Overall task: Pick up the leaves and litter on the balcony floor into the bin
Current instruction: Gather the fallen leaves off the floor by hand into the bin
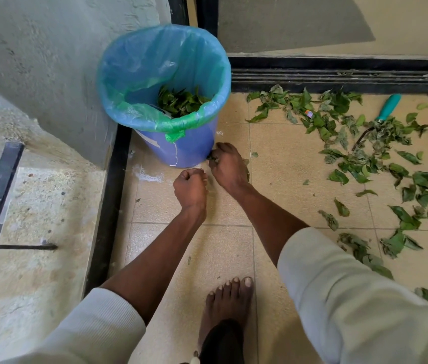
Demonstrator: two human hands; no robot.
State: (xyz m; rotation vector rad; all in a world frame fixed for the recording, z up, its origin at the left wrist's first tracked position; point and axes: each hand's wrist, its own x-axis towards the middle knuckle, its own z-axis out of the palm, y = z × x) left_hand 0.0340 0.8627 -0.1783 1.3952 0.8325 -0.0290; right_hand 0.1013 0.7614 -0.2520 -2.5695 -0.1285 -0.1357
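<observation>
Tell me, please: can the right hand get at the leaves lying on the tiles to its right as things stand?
Probably yes. The right hand is low by the bin, already gripping a few leaves, and bare floor lies between it and the scattered leaves. Nothing blocks the way, though the farthest ones may need a step.

Illumination is soft, even daylight; the tiled floor point(281, 158) is bright and shadows beneath the arms are faint, while a darker angular shaded patch crosses the wall point(294, 24) at the top. The wide-angle lens bends straight lines at the frame edges, notably the black door track point(339, 74). Focus is sharp centrally, with slight motion blur on the right sleeve point(360, 298) and the outermost leaves point(427, 294).
</observation>
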